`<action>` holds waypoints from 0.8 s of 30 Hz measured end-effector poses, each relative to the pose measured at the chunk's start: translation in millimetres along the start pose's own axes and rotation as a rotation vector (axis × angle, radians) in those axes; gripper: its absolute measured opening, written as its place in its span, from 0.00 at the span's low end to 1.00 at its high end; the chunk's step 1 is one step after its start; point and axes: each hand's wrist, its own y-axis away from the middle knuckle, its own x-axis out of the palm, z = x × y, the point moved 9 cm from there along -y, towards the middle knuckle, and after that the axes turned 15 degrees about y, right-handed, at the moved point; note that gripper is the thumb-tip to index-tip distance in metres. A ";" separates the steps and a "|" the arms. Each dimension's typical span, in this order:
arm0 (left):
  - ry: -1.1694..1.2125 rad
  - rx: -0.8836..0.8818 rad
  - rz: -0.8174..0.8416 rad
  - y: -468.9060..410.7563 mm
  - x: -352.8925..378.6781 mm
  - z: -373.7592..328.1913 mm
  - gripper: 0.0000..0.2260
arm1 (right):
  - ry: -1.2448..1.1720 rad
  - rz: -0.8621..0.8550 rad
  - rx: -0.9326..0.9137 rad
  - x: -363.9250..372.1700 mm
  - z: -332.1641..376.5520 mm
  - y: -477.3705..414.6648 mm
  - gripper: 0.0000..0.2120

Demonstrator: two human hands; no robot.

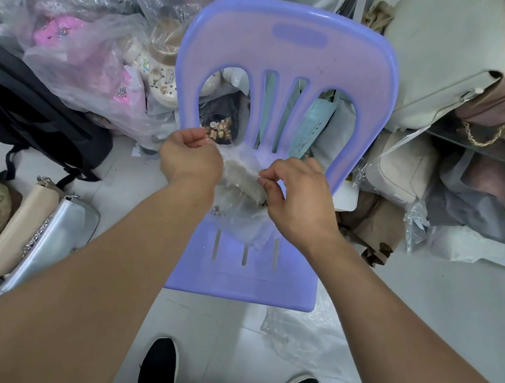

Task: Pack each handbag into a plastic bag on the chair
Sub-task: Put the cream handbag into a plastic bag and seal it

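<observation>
Now, head view | I see left hand (191,160) and right hand (299,202) each pinching the thin clear plastic bag (235,223) | small fuzzy beige handbag (242,175) between them, over lilac plastic chair (289,56) | risk: slippery film escapes a pinch, handbag drops.

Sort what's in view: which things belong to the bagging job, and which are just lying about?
Job: left hand and right hand pinching the plastic bag; fuzzy beige handbag inside it; purple chair; silver handbag and cream handbag waiting on the floor.
Lying about: bagged clogs; black backpack; loose plastic on the floor.
</observation>
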 end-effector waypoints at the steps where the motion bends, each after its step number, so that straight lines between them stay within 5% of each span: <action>1: -0.016 0.026 -0.017 -3.6 -2.7 0.1 0.10 | 0.006 0.005 -0.016 0.2 -1.5 -0.1 0.04; 6: -0.023 0.151 -0.039 -3.7 -3.3 -5.0 0.08 | 0.002 0.031 -0.003 1.5 -13.9 -1.5 0.04; 11: 0.017 0.084 -0.048 -6.2 -1.9 7.5 0.09 | -0.014 0.116 0.038 7.0 -17.5 -1.4 0.04; 16: -0.311 -0.020 0.093 -6.7 -1.1 31.1 0.15 | -0.122 0.102 0.126 6.5 -4.3 1.1 0.04; 20: -0.149 -0.304 0.230 -0.5 3.1 56.6 0.09 | -0.045 0.307 0.177 26.9 1.5 -8.2 0.21; 24: -0.184 -0.217 0.315 0.0 3.6 45.5 0.07 | -0.030 0.403 0.237 41.1 -2.3 -10.4 0.29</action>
